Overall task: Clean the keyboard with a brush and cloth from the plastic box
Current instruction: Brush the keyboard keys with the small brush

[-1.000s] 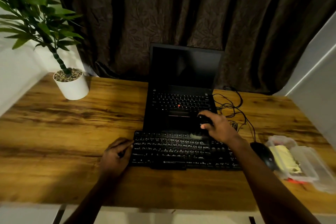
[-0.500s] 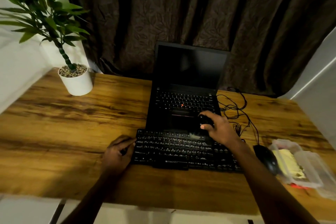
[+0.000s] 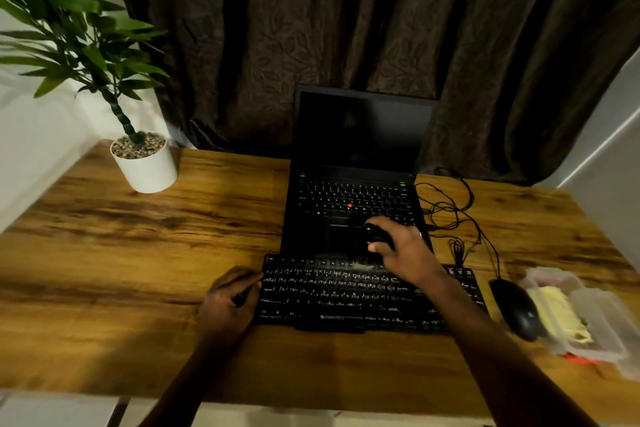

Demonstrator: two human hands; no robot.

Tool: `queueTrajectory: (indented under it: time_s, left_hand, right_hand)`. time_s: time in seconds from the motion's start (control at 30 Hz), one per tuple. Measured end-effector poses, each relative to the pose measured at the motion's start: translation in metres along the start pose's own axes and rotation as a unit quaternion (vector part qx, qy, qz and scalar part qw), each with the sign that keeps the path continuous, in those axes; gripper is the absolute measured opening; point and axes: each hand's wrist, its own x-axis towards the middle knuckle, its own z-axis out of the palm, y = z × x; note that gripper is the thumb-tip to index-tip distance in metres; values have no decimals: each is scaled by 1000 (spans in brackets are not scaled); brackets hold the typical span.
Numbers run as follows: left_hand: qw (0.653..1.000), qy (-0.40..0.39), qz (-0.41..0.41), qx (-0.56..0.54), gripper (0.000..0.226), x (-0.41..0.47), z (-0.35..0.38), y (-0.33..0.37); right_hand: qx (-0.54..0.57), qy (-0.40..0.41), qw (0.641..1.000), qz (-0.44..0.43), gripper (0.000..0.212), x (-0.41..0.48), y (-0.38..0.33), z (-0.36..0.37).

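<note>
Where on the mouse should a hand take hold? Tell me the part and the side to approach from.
Grip the mouse by its two long flanks, palm over the domed back, coming from above and the near edge. Its cable leaves the far end, and the plastic box crowds its right, so a level sideways reach looks awkward.

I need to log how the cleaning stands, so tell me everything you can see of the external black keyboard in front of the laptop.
The keyboard is black, apparently plastic, with pale key legends and a small brand mark on its front edge. It lies flat on the wooden desk, against the open laptop. The left hand holds its left end. The right hand grips a dark brush whose pale bristles touch the top row. A mouse sits beside its right end.
</note>
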Motion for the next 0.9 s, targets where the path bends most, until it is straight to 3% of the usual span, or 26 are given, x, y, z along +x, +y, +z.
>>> queueTrajectory:
  time_s: [0.2,0.5,0.73,0.9]
  left_hand:
    - [1000,3,9,11,29,1,1,-3]
    - [1000,0,-6,29,33,0,1,-8]
    - [1000,-6,-8,27,33,0,2,-12]
    - [1000,-1,-14,21,32,0,3,-9]
  right_hand:
    - [-50,2,998,26,44,-13,12,-20]
    - [22,-9,1000,-7,43,3,-25,15]
    - [-47,-7,999,12,47,-4,-7,-3]
    - [-5,-2,1000,-21,45,7,-34,22]
